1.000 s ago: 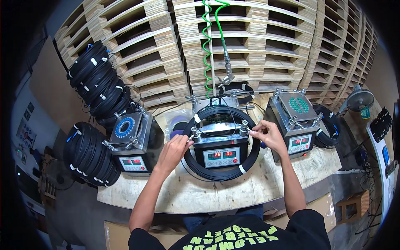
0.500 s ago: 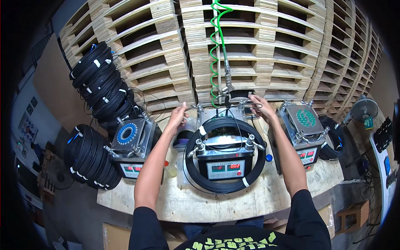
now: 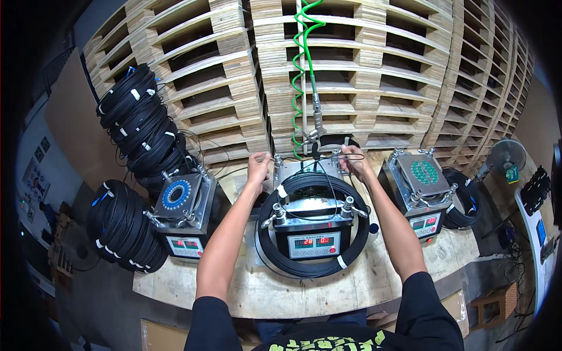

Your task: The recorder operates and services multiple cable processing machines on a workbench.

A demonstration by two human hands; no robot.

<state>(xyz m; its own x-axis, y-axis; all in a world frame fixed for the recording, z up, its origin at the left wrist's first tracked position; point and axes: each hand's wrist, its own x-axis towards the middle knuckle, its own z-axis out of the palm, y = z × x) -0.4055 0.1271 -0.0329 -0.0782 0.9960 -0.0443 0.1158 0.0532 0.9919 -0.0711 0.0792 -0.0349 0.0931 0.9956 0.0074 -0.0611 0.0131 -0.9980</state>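
Left hand has its fingers partly curled, just beside the machine's rear left knob. Right hand has bent fingers near the rear right one. Honestly can't tell if either's got hold of anything. Black coil loops around the machine, nearer the person than the fingers. Green hose hangs beyond them.

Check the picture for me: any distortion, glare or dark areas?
In the head view, wooden pallets bow with fisheye distortion; the same head view falls to black in its corners, and glare whitens the metal edge of the central machine.
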